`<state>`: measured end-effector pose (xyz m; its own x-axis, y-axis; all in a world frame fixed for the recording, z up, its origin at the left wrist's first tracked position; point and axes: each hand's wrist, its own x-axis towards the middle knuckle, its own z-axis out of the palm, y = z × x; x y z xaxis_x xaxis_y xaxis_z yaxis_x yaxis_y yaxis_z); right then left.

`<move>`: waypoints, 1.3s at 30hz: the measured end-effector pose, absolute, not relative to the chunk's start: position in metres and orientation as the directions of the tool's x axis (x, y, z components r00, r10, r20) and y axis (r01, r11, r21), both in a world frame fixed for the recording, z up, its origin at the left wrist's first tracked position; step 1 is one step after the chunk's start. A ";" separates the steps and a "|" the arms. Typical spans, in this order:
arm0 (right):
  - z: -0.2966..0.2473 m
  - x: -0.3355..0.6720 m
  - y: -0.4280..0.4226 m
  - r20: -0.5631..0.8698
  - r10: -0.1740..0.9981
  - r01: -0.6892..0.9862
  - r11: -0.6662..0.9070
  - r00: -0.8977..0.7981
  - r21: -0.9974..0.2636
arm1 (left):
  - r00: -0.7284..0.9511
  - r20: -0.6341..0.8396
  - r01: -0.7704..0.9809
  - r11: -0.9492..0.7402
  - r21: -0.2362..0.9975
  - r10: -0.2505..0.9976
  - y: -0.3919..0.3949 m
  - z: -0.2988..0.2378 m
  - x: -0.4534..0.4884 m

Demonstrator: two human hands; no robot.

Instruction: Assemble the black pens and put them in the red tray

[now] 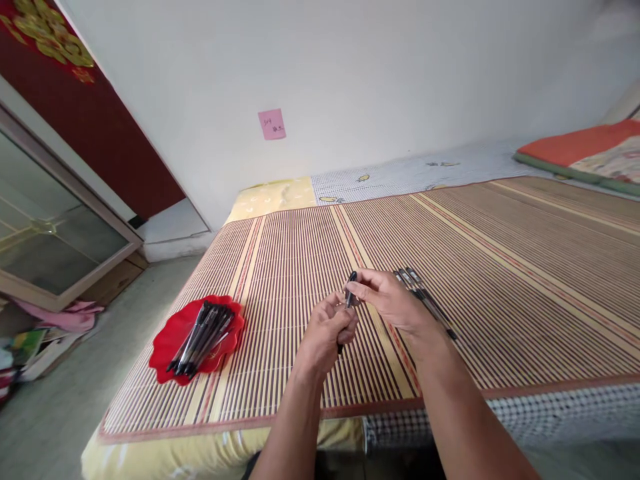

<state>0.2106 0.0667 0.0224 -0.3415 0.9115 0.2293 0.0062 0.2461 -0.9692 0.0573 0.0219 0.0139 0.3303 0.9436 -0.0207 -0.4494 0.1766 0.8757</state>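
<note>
Both of my hands meet over the middle of the striped mat, holding one dark pen [349, 293] between them. My left hand [327, 328] is closed around the lower part of its barrel. The fingers of my right hand [384, 297] pinch the black cap end at the top. Just right of my right hand, several similar pens [414, 280] lie side by side on the mat, partly hidden by my wrist. Off to the left, a red scalloped plate [163, 347] carries a pile of black and clear pens [205, 337].
The striped mat [290, 267] covers a bed against a white wall with a pink note [272, 125]. Folded orange bedding [570, 145] lies at the far right. On the left, a glass-paned door [55, 233] stands over the floor beside scattered items.
</note>
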 end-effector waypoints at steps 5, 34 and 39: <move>0.020 0.211 0.068 0.218 0.940 0.001 0.226 -0.261 -0.974 | 0.315 -0.001 -0.443 0.148 0.884 0.949 0.024 0.010 0.057; 0.013 0.216 0.076 0.165 0.968 0.429 0.231 -0.187 -0.873 | -0.607 0.327 0.778 0.458 0.430 0.725 -0.016 -0.004 -0.204; 0.011 0.215 0.077 0.178 0.955 0.422 0.266 -0.237 -0.867 | -0.575 0.345 0.803 0.432 0.411 0.742 -0.012 -0.017 -0.213</move>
<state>0.2154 0.0774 0.0112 -0.2373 0.9550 0.1780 0.4216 0.2664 -0.8668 -0.2133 -0.0120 -0.0170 -0.5751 0.7419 0.3448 0.8031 0.4316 0.4108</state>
